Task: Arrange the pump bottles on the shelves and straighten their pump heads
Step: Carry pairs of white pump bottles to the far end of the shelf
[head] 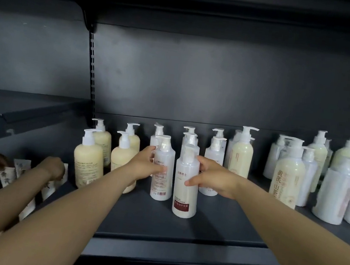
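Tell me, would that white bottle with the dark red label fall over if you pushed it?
Probably, if pushed high: the white bottle is tall on a narrow base. Its smooth plastic may be slippery. The right hand grips its side, steadying it.

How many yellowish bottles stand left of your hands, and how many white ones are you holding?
Cream bottles: 4
White bottles, one in the left hand and one in the right hand: 2
Total: 6
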The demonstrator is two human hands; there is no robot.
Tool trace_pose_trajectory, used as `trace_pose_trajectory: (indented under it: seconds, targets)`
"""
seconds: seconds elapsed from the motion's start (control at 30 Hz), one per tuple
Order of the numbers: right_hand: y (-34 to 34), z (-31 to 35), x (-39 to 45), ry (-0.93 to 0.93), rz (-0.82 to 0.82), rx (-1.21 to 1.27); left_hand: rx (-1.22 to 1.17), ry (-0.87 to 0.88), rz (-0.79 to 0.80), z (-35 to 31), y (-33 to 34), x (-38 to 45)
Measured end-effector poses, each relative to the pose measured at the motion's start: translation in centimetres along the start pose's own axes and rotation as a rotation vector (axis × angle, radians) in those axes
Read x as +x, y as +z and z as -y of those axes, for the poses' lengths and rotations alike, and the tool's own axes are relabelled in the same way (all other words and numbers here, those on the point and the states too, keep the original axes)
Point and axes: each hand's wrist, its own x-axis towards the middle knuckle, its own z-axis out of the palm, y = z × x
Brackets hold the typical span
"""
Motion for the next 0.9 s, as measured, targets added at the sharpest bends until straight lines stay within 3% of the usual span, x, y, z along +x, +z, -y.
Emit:
trace_pose_trajectory:
  seconds: [0.47, 0.73, 0.9]
  targets:
    - [0.1, -0.7, 0.5, -0.015, -0.1, -0.07, 0.019, 0.022, 0.043, 0.7, -0.5, 1.6]
    - [-0.9, -1.3, 1.0, 0.062, 0.054, 0.145, -0.079, 0.002, 0.04, 1.2, -0.2, 1.6]
    - [-0.8, -1.3, -1.2, -0.026, -0.051, 0.071, -0.067, 0.023, 0.0, 1.3, 0.0, 1.1]
